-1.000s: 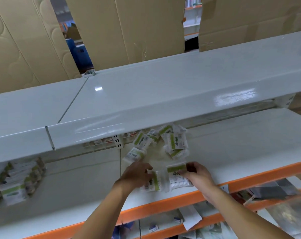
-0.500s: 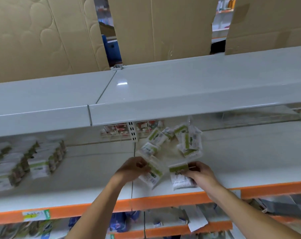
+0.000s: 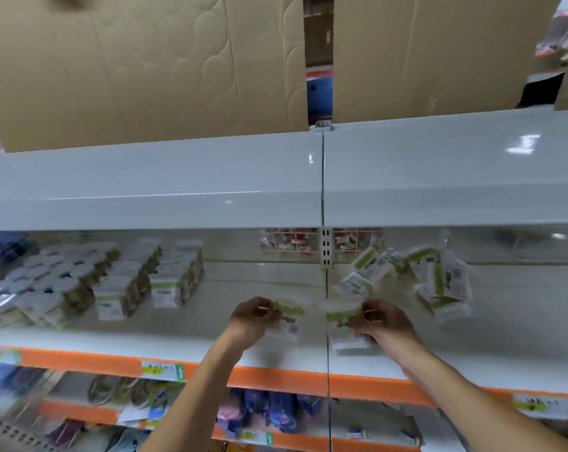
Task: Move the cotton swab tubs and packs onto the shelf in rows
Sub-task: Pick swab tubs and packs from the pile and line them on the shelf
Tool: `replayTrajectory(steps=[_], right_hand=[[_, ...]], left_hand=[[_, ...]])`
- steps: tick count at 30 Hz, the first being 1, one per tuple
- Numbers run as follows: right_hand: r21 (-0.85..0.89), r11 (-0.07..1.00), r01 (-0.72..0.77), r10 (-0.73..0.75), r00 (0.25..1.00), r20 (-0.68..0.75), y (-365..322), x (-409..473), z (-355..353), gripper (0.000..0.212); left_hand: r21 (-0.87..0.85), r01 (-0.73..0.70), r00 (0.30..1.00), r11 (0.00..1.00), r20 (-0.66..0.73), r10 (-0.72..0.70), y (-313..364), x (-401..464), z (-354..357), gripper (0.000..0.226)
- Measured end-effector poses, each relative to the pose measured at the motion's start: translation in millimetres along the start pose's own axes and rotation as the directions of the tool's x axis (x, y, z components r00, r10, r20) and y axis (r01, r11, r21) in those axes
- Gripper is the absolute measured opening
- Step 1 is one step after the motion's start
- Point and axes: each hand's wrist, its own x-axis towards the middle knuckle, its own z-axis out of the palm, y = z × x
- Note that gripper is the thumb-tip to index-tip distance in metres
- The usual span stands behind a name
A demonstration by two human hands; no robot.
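Observation:
My left hand [image 3: 251, 316] pinches a clear cotton swab pack with a green label [image 3: 287, 319] above the white shelf [image 3: 211, 340]. My right hand [image 3: 385, 322] grips a second green-labelled pack [image 3: 344, 327] just to the right of it. Behind my right hand lies a loose heap of swab packs [image 3: 422, 278]. At the shelf's left stand rows of swab packs [image 3: 152, 282] and round tubs [image 3: 48, 282], blurred.
A white upper shelf [image 3: 276, 184] overhangs the working shelf, with cardboard sheets [image 3: 145, 66] behind it. An orange price rail [image 3: 276, 381] edges the shelf front. Lower shelves hold other goods [image 3: 263, 415]. A slotted upright [image 3: 325, 249] divides the two bays.
The view has swung left, bringing the stocked rows into sight. Both hands have moved left along the shelf, each still holding its pack, and the packs are now farther apart.

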Motion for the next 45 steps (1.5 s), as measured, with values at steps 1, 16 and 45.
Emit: replayTrajectory(steps=[1,16,45], right_hand=[[0.010,1.000,-0.002,0.002,1.000,-0.001,-4,2,14,0.021],[0.093,0.995,0.034,-0.040,0.998,0.055,-56,8,236,0.025],[-0.059,0.987,0.148,-0.148,0.989,0.003,-58,35,386,0.032]], left_hand=[[-0.029,0.004,1.000,1.000,-0.030,-0.005,-4,2,-13,0.016],[-0.146,-0.021,0.973,0.989,-0.229,-0.013,-89,48,-211,0.019],[0.137,-0.306,0.871,0.942,-0.359,0.335,-134,55,-244,0.034]])
